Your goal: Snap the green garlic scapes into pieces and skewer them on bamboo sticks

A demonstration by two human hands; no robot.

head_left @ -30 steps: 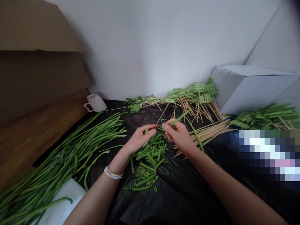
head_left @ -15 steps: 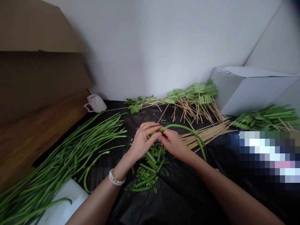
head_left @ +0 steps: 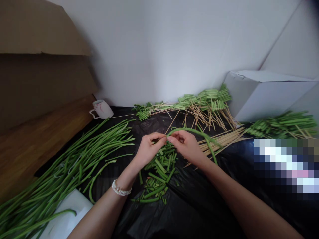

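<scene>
Both hands meet above a pile of cut green pieces on black plastic sheeting. My right hand is closed on a long green stem, which arches over it and droops to the right. Fingertips pinched, my left hand touches the right at the stem's near end; whatever lies between its fingers is too small to make out. A white beaded bracelet circles the left wrist. Loose wooden skewers lie just beyond the right hand.
Long green stems spread over the left side, partly on a white object. A mug stands at the back left. Skewered green bundles line the wall, near a white box. More green bundles lie right.
My left hand has drawn its fingers back from over the stem into a pinch. The right hand has shifted slightly up, and the stem's arch has moved a little left.
</scene>
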